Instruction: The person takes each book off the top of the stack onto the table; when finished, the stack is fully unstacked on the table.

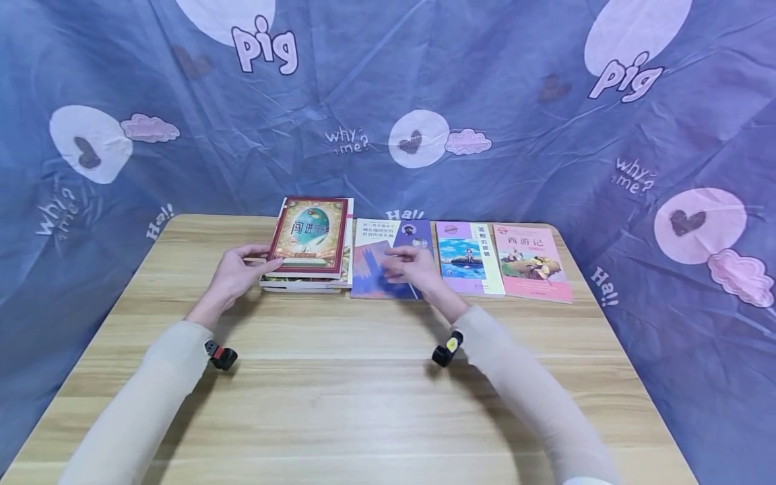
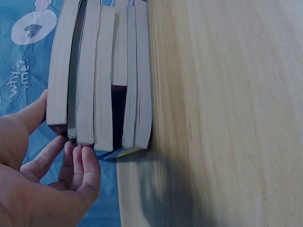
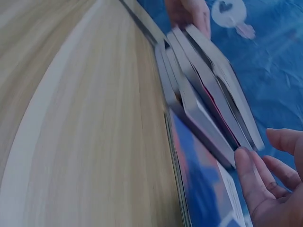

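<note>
A stack of several books [image 1: 309,236], a red-bordered one on top, lies at the back of the table. My left hand [image 1: 239,273] is at its left side. In the left wrist view that hand's thumb rests at the top book [image 2: 57,71], and its fingertips [image 2: 87,153] touch the ends of books below. My right hand [image 1: 415,269] is above a blue-purple book [image 1: 370,266] just right of the stack, fingers loosely bent toward the stack and holding nothing. The right wrist view shows its fingers [image 3: 246,163] near the stack's end [image 3: 213,99]; contact is unclear.
Right of the blue-purple book lie a purple book with a lake picture [image 1: 463,259] and a pink book [image 1: 533,263], side by side along the back of the wooden table [image 1: 339,404]. A blue patterned cloth [image 1: 364,81] hangs behind and at both sides.
</note>
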The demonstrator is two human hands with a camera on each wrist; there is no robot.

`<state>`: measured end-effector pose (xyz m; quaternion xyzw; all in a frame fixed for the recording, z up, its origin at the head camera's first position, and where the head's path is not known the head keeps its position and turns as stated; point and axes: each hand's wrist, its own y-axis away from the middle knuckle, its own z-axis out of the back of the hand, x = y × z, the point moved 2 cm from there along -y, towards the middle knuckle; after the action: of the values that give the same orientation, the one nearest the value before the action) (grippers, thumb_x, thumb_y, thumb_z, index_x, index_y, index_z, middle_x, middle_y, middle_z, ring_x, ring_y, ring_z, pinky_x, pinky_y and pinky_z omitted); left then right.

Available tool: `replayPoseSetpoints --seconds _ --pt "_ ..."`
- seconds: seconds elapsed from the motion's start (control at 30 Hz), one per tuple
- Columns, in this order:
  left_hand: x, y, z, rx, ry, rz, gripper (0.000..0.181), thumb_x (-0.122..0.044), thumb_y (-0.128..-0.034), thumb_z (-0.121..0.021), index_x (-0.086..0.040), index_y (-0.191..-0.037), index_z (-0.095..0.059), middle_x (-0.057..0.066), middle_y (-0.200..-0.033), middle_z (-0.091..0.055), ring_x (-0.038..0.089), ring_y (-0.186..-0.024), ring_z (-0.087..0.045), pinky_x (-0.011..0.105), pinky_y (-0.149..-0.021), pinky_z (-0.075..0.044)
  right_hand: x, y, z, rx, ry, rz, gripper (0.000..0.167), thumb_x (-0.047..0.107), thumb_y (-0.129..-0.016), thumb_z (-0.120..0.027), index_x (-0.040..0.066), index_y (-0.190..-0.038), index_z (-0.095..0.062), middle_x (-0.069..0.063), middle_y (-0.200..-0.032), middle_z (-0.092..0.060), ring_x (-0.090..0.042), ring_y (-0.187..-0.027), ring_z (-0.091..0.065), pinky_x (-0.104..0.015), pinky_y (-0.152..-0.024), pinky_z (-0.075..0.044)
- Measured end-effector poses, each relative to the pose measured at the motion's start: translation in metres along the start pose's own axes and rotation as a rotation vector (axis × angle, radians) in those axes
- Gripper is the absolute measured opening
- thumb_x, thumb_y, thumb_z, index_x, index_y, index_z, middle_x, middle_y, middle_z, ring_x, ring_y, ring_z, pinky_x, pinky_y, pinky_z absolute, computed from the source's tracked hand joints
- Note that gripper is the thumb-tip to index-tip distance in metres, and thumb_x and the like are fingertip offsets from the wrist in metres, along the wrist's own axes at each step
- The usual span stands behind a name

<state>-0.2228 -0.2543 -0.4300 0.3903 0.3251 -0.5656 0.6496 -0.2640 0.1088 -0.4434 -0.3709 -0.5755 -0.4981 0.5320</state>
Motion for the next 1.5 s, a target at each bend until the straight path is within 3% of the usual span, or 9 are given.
replayPoseSetpoints --seconds 0.27,0.5,0.63,0.77,0.93,1.07,1.27,1.37,1.5 --pt "0.002 0.0 0.001 0.039 0.022 -0.003 0.067 -0.036 -0.0987 -0.076 0.0 -0.15 -0.054 0.025 -0.151 -0.057 -0.004 -0.098 -0.059 0.011 -0.082 -0.051 0.007 -0.014 -0.055 0.046 -0.032 -0.009 0.04 0.001 -0.096 -0.073 -0.009 -0.135 -0.065 -0.03 -0.122 -0.073 -0.013 -0.07 -0.075 -0.036 -0.078 -0.067" --pt "0.006 -0.002 0.005 0.073 0.062 -0.015 0.066 -0.027 -0.0991 -0.076 0.006 -0.15 -0.051 0.027 -0.144 -0.058 -0.01 -0.088 -0.061 0.013 -0.082 -0.055 0.005 -0.022 -0.074 0.004 -0.031 0.013 0.042 0.001 -0.092 -0.079 -0.013 -0.129 -0.066 -0.029 -0.105 -0.077 -0.01 -0.058 -0.07 -0.032 -0.068 -0.066" --pt "0.012 -0.003 0.013 0.129 0.138 0.016 0.066 -0.02 -0.1011 -0.073 0.013 -0.151 -0.045 0.009 -0.121 -0.066 -0.006 -0.087 -0.065 0.018 -0.086 -0.06 0.001 -0.026 -0.077 -0.017 -0.027 -0.029 0.044 -0.002 -0.09 -0.079 -0.012 -0.131 -0.064 -0.02 -0.098 -0.078 -0.008 -0.057 -0.068 -0.026 -0.061 -0.064" --pt "0.019 -0.003 0.021 0.188 0.224 0.044 0.064 -0.011 -0.1041 -0.066 0.02 -0.152 -0.037 -0.013 -0.098 -0.065 -0.004 -0.086 -0.068 0.022 -0.089 -0.062 -0.001 -0.028 -0.079 -0.017 -0.03 -0.066 0.047 -0.002 -0.091 -0.079 -0.011 -0.135 -0.062 -0.024 -0.108 -0.077 -0.008 -0.057 -0.068 -0.022 -0.058 -0.062" --pt "0.022 0.0 0.024 0.189 0.296 0.033 0.063 -0.007 -0.1053 -0.063 0.022 -0.152 -0.032 -0.019 -0.094 -0.066 -0.003 -0.085 -0.069 0.021 -0.088 -0.062 -0.002 -0.03 -0.08 -0.014 -0.032 -0.074 0.048 -0.002 -0.092 -0.078 -0.01 -0.136 -0.061 -0.033 -0.122 -0.072 -0.008 -0.056 -0.068 -0.022 -0.059 -0.062" --pt "0.026 0.006 0.025 0.155 0.44 0.047 0.063 -0.004 -0.1046 -0.063 0.019 -0.154 -0.031 -0.014 -0.097 -0.067 0.002 -0.085 -0.072 0.021 -0.087 -0.062 -0.003 -0.03 -0.081 -0.015 -0.036 -0.078 0.048 -0.002 -0.092 -0.078 -0.011 -0.136 -0.061 -0.03 -0.119 -0.072 -0.007 -0.058 -0.068 -0.023 -0.059 -0.062" --pt "0.032 0.022 0.033 0.109 0.833 0.033 0.025 0.005 -0.1013 -0.063 -0.003 -0.124 -0.071 -0.002 -0.103 -0.072 0.012 -0.09 -0.077 0.027 -0.084 -0.064 -0.004 -0.032 -0.083 -0.001 -0.059 -0.074 0.048 -0.006 -0.091 -0.077 -0.012 -0.136 -0.06 -0.024 -0.11 -0.074 -0.006 -0.061 -0.068 -0.022 -0.058 -0.061" --pt "0.033 0.032 0.041 0.072 0.99 0.007 0.027 0.01 -0.1002 -0.062 -0.01 -0.107 -0.079 0.001 -0.103 -0.074 0.015 -0.089 -0.078 0.03 -0.081 -0.065 -0.005 -0.033 -0.083 0.004 -0.064 -0.078 0.048 -0.007 -0.091 -0.076 -0.012 -0.136 -0.06 -0.026 -0.112 -0.075 -0.007 -0.062 -0.068 -0.022 -0.058 -0.062" --pt "0.035 0.041 0.057 0.02 1.106 -0.049 0.029 0.014 -0.0993 -0.059 -0.006 -0.106 -0.08 0.005 -0.099 -0.074 0.018 -0.085 -0.079 0.032 -0.077 -0.066 -0.006 -0.033 -0.083 0.0 -0.061 -0.081 0.049 -0.007 -0.091 -0.077 -0.012 -0.136 -0.06 -0.028 -0.115 -0.073 -0.007 -0.062 -0.068 -0.022 -0.059 -0.062"
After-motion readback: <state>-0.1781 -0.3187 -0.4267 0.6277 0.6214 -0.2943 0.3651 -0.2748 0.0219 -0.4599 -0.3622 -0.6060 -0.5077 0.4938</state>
